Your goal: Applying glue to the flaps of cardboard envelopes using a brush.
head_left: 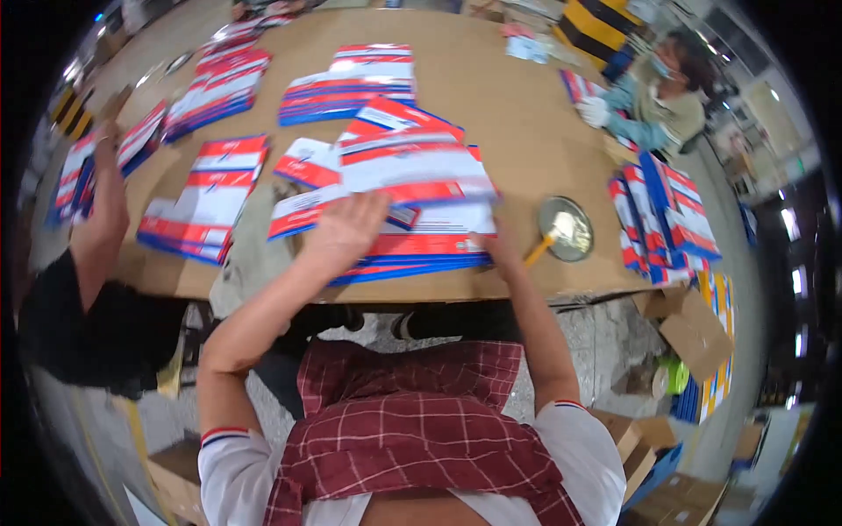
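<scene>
A pile of flat red, white and blue packages [417, 241] lies in front of me near the table's front edge. My left hand [346, 228] rests on the left part of it, fingers stretched out and nothing gripped. At the pile's right edge is my right hand [498, 250], thumb over a package's edge and the other fingers mostly hidden. Above my hands, a blurred upper package [417, 167] lies slanted over the others. Further packages [307, 162] stick out from under it at the left and the far side.
Package stacks stand farther back [351, 83] and left [206, 197]. A round tin lid [566, 230] with a yellow-handled tool lies right, near upright packages [662, 215]. A gloved co-worker [671, 96] sits far right; another person's arm [103, 202] reaches in left. Cardboard boxes [693, 333] stand below.
</scene>
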A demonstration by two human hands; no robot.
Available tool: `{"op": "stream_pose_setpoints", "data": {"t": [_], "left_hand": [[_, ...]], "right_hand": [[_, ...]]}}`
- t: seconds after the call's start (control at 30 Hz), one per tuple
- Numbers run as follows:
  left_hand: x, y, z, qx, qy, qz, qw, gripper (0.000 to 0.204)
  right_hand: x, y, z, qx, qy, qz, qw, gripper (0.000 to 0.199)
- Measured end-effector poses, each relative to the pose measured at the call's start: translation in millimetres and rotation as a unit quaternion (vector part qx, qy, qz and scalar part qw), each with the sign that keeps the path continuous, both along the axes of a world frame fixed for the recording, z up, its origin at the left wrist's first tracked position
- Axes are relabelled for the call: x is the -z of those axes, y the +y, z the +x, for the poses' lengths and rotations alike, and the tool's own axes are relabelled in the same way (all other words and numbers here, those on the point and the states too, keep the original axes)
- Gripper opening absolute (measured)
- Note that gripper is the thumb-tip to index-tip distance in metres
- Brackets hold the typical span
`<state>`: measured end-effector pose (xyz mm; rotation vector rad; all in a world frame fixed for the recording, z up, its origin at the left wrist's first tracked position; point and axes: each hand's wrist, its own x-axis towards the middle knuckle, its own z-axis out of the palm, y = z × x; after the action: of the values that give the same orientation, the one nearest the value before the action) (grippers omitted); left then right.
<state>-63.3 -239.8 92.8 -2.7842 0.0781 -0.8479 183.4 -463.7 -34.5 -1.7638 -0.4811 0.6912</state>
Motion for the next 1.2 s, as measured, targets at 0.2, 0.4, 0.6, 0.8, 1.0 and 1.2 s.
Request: {"op": "stream_pose_setpoints", "data": {"t": [0.2,0.4,0.6,0.8,1.0,1.2], "left_hand": [[90,-62,-27,0.035,0.060,-0.059,0.996,0.047],[96,-89,-21,0.009,0.036,-0.089,0.995,0.043],[107,-63,-29,-0.052,0.084,-0.102,0.990,0.046],[115,-61,-43,-0.048,0.056,-0.169,0.983,0.046],[132,-69,-26,-0.016,0.039,-0.187,0.981,0.038],[131,-68,-35,-0.028,0.060,-0.253,0.965,0.038]], "right_hand": [[25,11,-28,-0.067,-0.014,0.014,0.998,0.048],[30,-5,-22,-0.008,0.085,0.016,0.996,0.044],[-4,-9,-15,0.039,0.121,-0.041,0.991,0.038],[-89,83,-36,0.057,-0.487,0.075,0.868,0.036],[-69,230,-168,-0.307,-0.563,-0.241,0.729,0.085],[-19,258,-162,-0.330,-0.574,-0.291,0.691,0.072]]}}
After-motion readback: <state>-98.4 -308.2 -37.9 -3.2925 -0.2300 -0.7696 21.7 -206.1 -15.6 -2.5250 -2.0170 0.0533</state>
